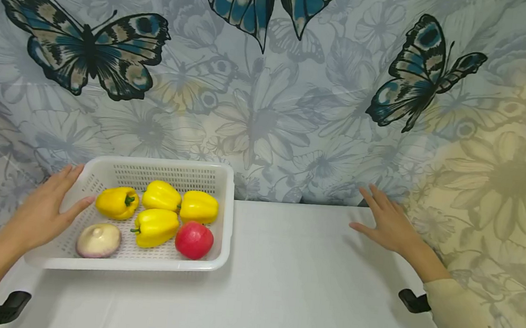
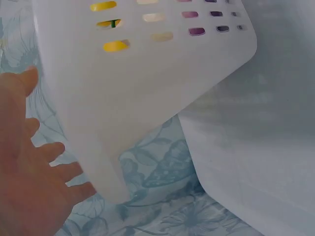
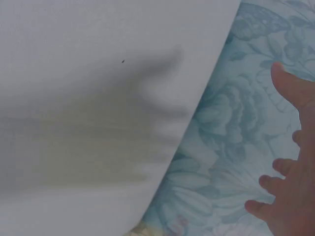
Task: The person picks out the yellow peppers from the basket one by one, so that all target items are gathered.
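Observation:
A white plastic basket (image 1: 131, 268) stands on the left of the white table. In it lie several yellow bell peppers (image 1: 157, 228), a round red fruit or vegetable (image 1: 194, 240) and a pale, purple-edged bulb (image 1: 98, 240). My left hand (image 1: 47, 206) lies along the basket's left rim, its thumb reaching over the edge with the fingers extended. From the left wrist, the basket's slotted wall (image 2: 123, 93) shows beside that hand (image 2: 34, 167). Over the table's right side, my right hand (image 1: 388, 223) is spread, holding nothing; in its wrist view the fingers (image 3: 269, 184) point away from the table.
Behind the white table (image 1: 290, 272) hangs a cloth (image 1: 266, 127) printed with butterflies and flowers. The table's right edge (image 3: 197, 110) runs near my right hand, whose shadow falls on the tabletop. Dark bands (image 1: 413, 301) sit at both wrists.

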`<state>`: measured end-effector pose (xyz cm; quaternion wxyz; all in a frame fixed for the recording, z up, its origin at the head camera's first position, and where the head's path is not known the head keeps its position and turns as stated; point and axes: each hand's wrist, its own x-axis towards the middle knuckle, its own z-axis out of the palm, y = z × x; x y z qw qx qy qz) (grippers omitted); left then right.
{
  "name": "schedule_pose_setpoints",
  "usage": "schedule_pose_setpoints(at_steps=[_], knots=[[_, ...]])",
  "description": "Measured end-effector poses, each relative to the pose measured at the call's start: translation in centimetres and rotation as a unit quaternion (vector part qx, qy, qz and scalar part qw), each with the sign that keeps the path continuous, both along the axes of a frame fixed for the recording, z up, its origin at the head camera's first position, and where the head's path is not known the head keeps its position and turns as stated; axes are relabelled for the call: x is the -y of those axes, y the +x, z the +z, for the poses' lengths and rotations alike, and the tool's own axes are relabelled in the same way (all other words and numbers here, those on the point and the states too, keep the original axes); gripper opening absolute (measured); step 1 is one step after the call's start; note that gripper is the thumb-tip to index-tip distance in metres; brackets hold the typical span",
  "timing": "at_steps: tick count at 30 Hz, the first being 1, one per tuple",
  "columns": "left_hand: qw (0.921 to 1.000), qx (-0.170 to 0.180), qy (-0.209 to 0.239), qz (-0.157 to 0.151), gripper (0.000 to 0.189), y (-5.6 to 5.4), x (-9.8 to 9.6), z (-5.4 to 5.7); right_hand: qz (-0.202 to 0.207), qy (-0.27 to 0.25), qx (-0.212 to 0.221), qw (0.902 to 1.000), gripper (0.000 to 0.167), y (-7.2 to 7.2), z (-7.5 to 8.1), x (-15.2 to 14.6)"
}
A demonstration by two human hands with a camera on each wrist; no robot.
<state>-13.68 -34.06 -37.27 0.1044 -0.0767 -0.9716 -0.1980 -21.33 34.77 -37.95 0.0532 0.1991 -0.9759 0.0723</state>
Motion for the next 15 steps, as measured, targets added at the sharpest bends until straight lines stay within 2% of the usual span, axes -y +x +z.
schedule_pose_setpoints(at_steps=[4,9,15], knots=[[0.9998,-0.008,0.019,0.004,0.076,0.1,0.0,0.2,0.018,-0.012,-0.018,0.9996,0.094,0.1,0.6,0.4],[0.9996,0.003,0.026,0.01,0.074,0.3,0.5,0.3,0.036,-0.016,-0.046,0.9982,0.09,0.4,1.4,1.0],[0.9995,0.0,0.02,0.024,0.074,1.2,1.6,-0.1,0.039,-0.022,-0.025,0.9987,0.087,0.8,2.6,2.4]])
